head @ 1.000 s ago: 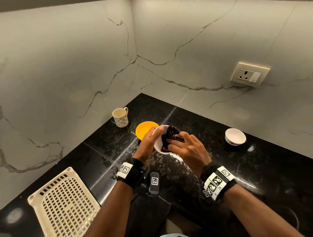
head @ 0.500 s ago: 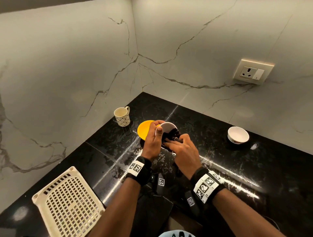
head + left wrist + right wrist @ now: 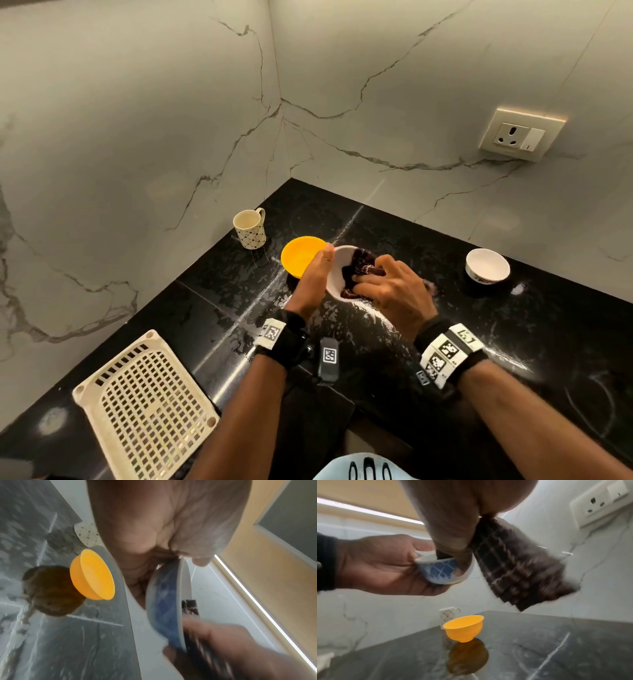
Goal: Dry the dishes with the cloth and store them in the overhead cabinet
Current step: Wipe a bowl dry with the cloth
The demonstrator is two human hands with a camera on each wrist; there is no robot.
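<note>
Holding the blue-patterned bowl (image 3: 337, 274) above the counter (image 3: 394, 233), left hand (image 3: 313, 277) cups it; right hand (image 3: 394, 287) grips cloth (image 3: 359, 265), probably pressed inside. Yellow bowl (image 3: 301, 255) just beside; counter bare btwn hands & white bowl (image 3: 487, 265).

Glossy black stone counter (image 3: 394, 222) (mirror-like), smooth yellow plastic bowl (image 3: 464, 628), woven checked cloth (image 3: 518, 566), glazed blue-patterned bowl (image 3: 439, 570).
</note>
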